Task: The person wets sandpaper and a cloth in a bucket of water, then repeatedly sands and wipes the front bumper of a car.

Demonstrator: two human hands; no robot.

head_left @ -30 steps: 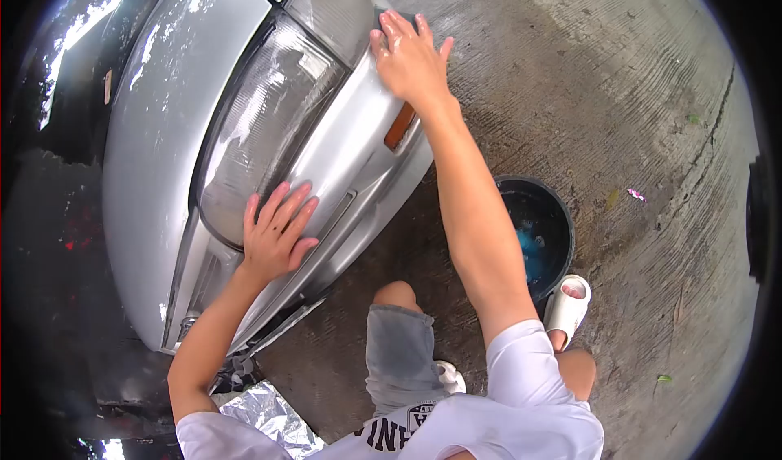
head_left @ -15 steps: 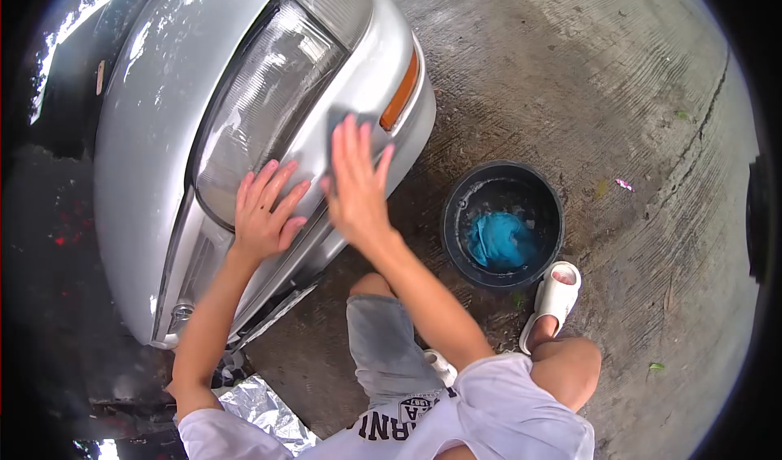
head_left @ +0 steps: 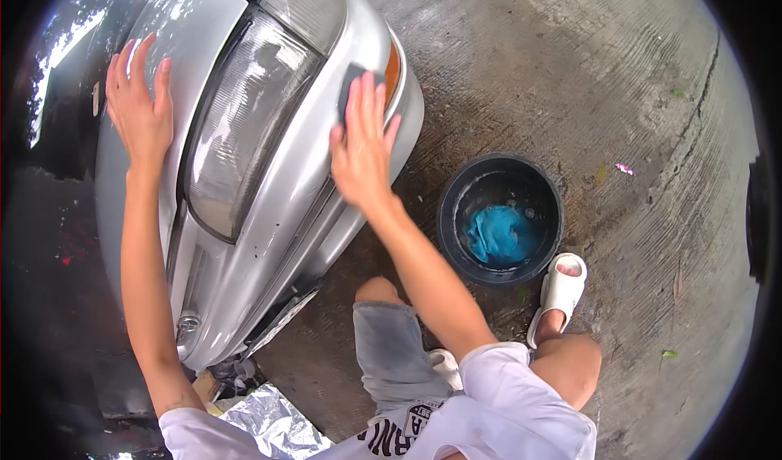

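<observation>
A silver car front with a clear headlight (head_left: 248, 118) fills the left of the view. My right hand (head_left: 364, 138) presses a dark grey pad (head_left: 352, 85) flat against the silver bumper (head_left: 281, 162), close to the orange side marker (head_left: 393, 70). The pad shows past the fingertips. My left hand (head_left: 142, 105) is over the hood (head_left: 175, 61), fingers spread, with nothing seen in it; its palm side is hidden.
A black bucket (head_left: 556, 215) with a blue cloth (head_left: 497, 233) in water stands on the concrete floor (head_left: 619, 289), beside my white slipper (head_left: 562, 285). Crumpled silver foil (head_left: 273, 423) lies below the bumper. A small pink wrapper (head_left: 625, 169) is farther right.
My left hand has moved from the headlight's lower edge up and left to the hood. My right hand came down from the far corner to the bumper, and the grey pad now shows under it.
</observation>
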